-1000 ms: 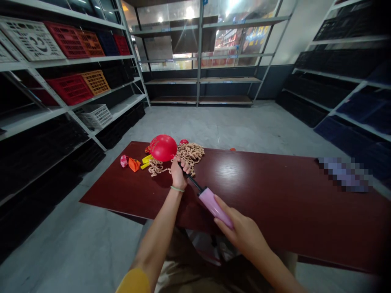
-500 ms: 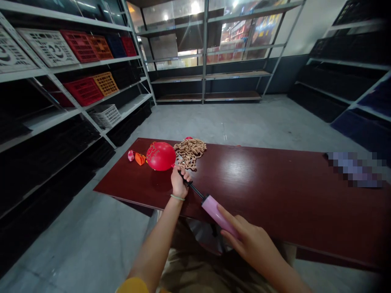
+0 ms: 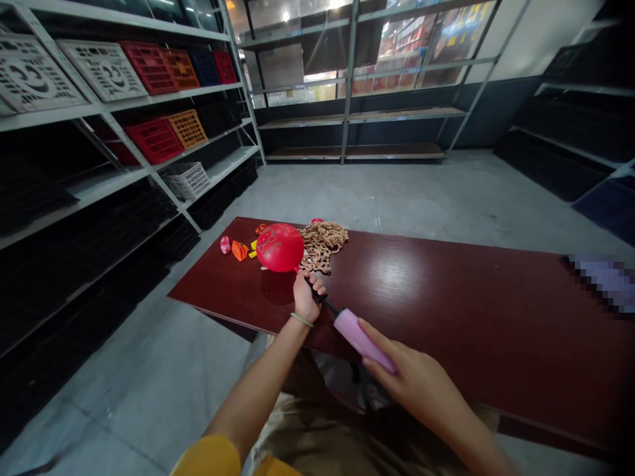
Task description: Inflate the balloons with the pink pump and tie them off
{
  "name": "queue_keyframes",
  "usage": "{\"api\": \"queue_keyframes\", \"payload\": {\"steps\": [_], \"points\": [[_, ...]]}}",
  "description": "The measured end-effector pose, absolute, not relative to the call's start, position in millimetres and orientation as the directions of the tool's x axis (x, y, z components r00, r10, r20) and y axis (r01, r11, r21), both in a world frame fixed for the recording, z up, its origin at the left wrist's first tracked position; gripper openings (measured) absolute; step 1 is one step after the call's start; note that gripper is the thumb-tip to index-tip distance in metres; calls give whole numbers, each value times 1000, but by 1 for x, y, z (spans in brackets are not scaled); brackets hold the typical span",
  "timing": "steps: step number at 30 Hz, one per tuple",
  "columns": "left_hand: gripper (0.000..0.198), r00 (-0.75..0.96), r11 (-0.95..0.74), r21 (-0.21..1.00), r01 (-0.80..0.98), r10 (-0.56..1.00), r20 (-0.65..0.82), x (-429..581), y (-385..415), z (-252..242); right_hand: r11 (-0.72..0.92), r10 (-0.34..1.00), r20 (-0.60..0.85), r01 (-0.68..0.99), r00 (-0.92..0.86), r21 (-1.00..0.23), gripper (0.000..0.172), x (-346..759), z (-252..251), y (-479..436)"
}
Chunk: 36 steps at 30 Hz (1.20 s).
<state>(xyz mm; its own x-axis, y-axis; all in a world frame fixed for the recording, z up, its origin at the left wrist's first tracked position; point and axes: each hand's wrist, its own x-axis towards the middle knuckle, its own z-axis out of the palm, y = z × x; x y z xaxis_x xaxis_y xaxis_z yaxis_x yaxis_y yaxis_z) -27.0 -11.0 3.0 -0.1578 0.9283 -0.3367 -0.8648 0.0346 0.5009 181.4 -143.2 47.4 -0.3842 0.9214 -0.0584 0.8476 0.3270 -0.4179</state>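
Note:
A partly inflated red balloon [image 3: 280, 248] with printed markings sits on the nozzle end of a balloon pump [image 3: 361, 338]. My left hand [image 3: 308, 295] is closed around the pump's black end, right at the balloon's neck. The pump's pink barrel is in the grip of my right hand [image 3: 409, 373], lower and to the right. Between the two hands a short length of black rod shows. Behind the balloon, on the dark red table [image 3: 446, 317], lies a heap of tan balloons [image 3: 325, 243], long and knobbly.
Small uninflated balloons, one orange [image 3: 240, 250] and one pink [image 3: 225, 244], lie at the table's left end. A blurred-out item [image 3: 602, 281] rests at the right end. Shelves with plastic crates [image 3: 153, 140] stand at left; a metal rack [image 3: 350, 119] stands behind.
The pink barrel has slid toward my left hand, so less black rod shows. The balloon looks a little larger. My view has shifted slightly left.

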Motion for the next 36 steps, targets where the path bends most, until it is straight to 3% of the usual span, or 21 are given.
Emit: {"api": "queue_keyframes", "payload": {"steps": [4, 7, 14, 19, 27, 32, 36], "points": [[17, -167, 42, 529, -848, 925, -341, -26, -12, 7, 325, 933, -43, 891, -356, -317, 61, 143, 39, -123], [17, -180, 43, 564, -825, 925, -334, -25, -12, 7, 343, 930, -15, 884, -366, -319, 63, 146, 29, -130], [14, -181, 44, 580, -814, 928, -325, -22, -13, 7, 318, 894, -77, 746, -441, -585, 64, 229, 21, -183], [14, -159, 46, 568, -822, 938, -306, -23, -13, 9, 221, 879, -174, 703, -443, -676, 62, 259, 35, -190], [19, -172, -31, 492, -870, 954, -244, -32, -10, 10, 277, 902, -82, 712, -425, -645, 60, 201, 54, -145], [19, -153, -23, 528, -849, 967, -203, -30, -18, 13, 317, 931, 35, 760, -362, -567, 63, 151, 41, -126], [20, -154, -29, 569, -822, 973, -173, -28, -26, 22, 346, 918, 61, 719, -391, -603, 63, 156, 31, -137]]}}
